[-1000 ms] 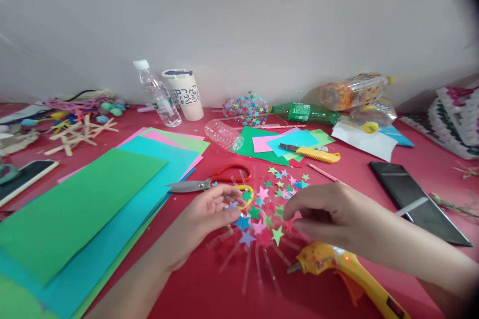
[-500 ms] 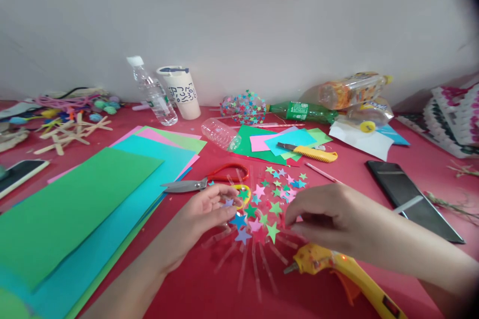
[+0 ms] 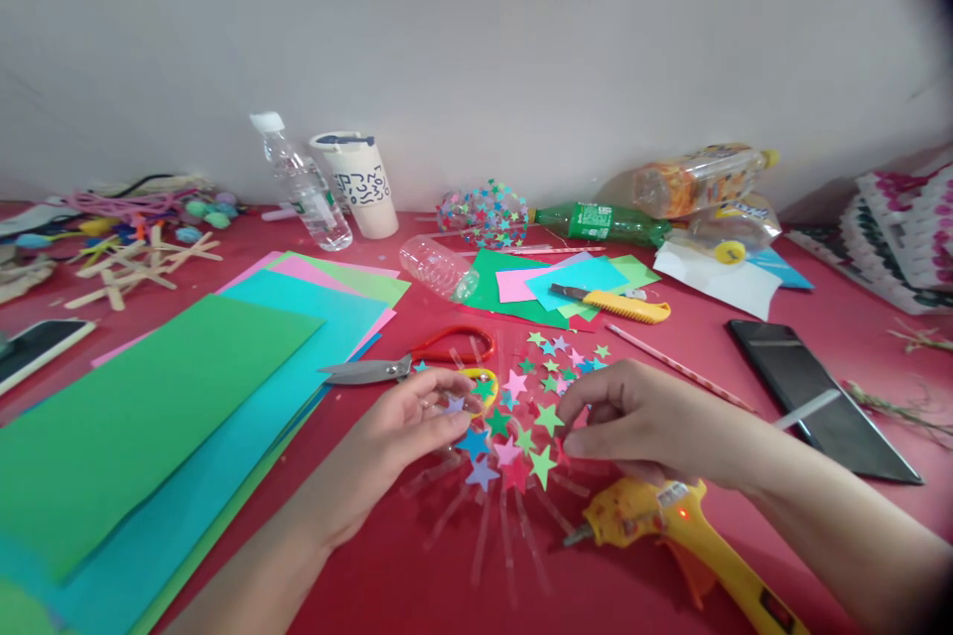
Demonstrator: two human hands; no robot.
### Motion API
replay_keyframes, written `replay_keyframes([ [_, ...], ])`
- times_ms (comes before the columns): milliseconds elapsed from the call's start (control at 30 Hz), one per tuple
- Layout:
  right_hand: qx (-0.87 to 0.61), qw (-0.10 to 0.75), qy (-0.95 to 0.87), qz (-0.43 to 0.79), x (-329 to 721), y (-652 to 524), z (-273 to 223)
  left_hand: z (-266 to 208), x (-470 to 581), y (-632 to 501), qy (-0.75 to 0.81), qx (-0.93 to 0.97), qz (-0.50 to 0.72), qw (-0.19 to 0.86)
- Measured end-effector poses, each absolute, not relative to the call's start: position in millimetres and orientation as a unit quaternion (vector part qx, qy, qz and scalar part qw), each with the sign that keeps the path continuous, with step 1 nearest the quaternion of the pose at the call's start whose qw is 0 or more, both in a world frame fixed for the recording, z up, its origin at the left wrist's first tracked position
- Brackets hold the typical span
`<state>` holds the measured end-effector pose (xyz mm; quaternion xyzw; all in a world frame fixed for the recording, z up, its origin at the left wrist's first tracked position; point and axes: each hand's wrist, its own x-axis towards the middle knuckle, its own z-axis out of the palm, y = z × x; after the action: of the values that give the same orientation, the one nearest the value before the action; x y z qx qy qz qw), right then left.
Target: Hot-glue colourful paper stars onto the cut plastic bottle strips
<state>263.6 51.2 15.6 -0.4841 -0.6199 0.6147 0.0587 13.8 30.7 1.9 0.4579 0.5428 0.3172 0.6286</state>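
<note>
Clear plastic piece with splayed strips (image 3: pixel 507 538), bearing multicoloured paper stars (image 3: pixel 508 452): on red tabletop (image 3: pixel 372 580). Left hand (image 3: pixel 413 422): half-open, at the piece's left edge. Right hand (image 3: pixel 632 425): narrowed, opposite; contents unclear. Advisable: left steadying, right touching lightly.

Glue gun (image 3: pixel 647 516) on red table (image 3: pixel 417 580)
</note>
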Motion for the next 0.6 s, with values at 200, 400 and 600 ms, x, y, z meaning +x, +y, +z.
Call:
replay_keyframes([
  [200,-0.475,0.069,-0.641,0.599,258.6,50.7,5.7,2.9,14.9,31.0,0.538,0.458,0.315,0.634],
  [400,-0.474,0.134,-0.709,0.505,256.8,42.7,16.6,2.4,13.3,30.3,0.551,0.456,0.299,0.632],
  [600,-0.465,0.107,-0.792,0.38,263.9,41.9,30.0,0.9,13.6,32.7,0.55,0.452,0.296,0.637],
])
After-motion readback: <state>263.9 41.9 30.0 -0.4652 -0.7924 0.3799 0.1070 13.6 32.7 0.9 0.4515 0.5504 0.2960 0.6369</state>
